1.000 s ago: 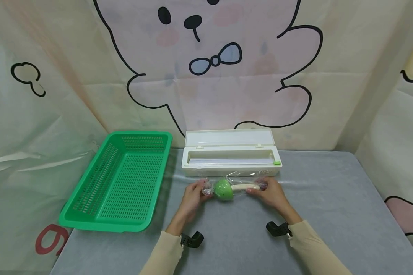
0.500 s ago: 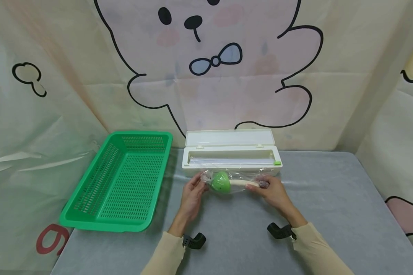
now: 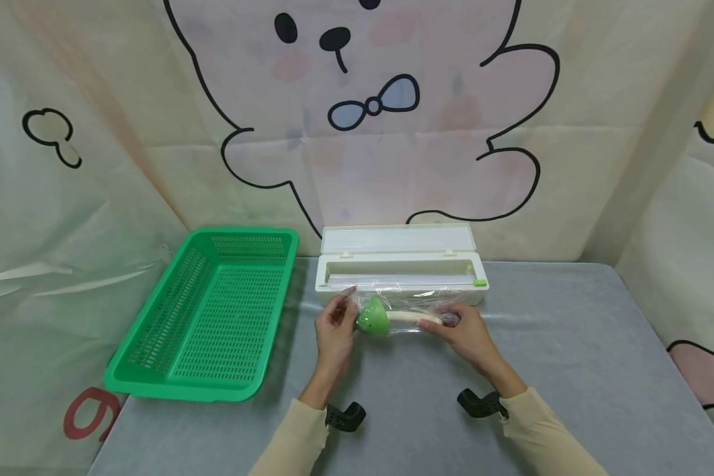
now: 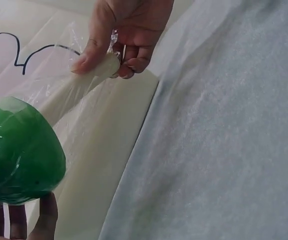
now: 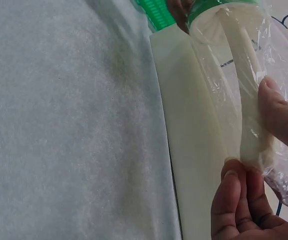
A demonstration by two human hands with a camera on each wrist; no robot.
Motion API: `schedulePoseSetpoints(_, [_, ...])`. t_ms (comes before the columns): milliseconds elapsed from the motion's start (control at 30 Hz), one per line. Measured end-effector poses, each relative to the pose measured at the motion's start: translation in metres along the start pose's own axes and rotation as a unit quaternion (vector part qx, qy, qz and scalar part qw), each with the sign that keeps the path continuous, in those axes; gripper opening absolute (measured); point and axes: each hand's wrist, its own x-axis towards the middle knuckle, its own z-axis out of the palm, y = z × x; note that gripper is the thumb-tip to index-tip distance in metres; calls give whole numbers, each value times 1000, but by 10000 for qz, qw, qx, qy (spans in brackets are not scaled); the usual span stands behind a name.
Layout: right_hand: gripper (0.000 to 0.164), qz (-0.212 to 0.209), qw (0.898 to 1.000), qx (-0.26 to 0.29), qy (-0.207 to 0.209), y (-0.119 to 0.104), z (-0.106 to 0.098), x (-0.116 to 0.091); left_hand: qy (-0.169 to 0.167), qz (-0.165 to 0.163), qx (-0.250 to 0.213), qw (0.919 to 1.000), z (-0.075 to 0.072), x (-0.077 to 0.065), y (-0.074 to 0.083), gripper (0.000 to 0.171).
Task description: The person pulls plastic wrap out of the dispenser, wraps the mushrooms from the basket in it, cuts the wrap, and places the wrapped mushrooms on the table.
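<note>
A toy mushroom (image 3: 373,317) with a green domed cap and a long white stem lies inside clear plastic wrap (image 3: 413,301), held level in front of the white box. My left hand (image 3: 335,334) holds the cap end; in the left wrist view its fingertips (image 4: 46,212) touch the cap's side. At the stem's other end, my right hand (image 3: 467,334) grips the stem, thumb on one side and curled fingers on the other. A bunched twist of wrap (image 5: 286,190) sticks out past that end in the right wrist view. Loose wrap spreads above the stem.
The long white cling film dispenser (image 3: 401,297) stands behind the hands, lid (image 3: 395,239) raised, a roll (image 3: 401,279) inside and a green slider (image 3: 480,282) at its right. A green slotted basket (image 3: 262,380) sits left on the grey tabletop (image 3: 571,357). A printed cloth backdrop hangs behind.
The toy mushroom has shifted slightly left and up. My left hand has let go of the bunched wrap at the cap end and opened it out; my right hand keeps its grip on the stem.
</note>
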Motion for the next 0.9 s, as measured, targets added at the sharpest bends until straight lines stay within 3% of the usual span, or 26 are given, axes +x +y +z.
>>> schedulePoseSetpoints(167, [45,8,10000,-62,27,-3,0,-3,-258,169,-49,9995,0,-1,4,26])
schedulePoseSetpoints(333, [47,7,9999,-122,-2,-5,-2,-5,-579,733,337,9951,-2,0,7,24])
schedulePoseSetpoints(467, [47,8,9999,-98,-48,-6,-2,-5,-413,1007,670,9918,-1,1,9,21])
schedulePoseSetpoints(700, [39,-200,9998,-2,-98,-10,-2,-4,91,1001,734,9922,3,5,17,13])
schedulePoseSetpoints(900, [39,-196,9994,217,-164,-12,0,-4,-56,1667,892,9820,2,4,18,13])
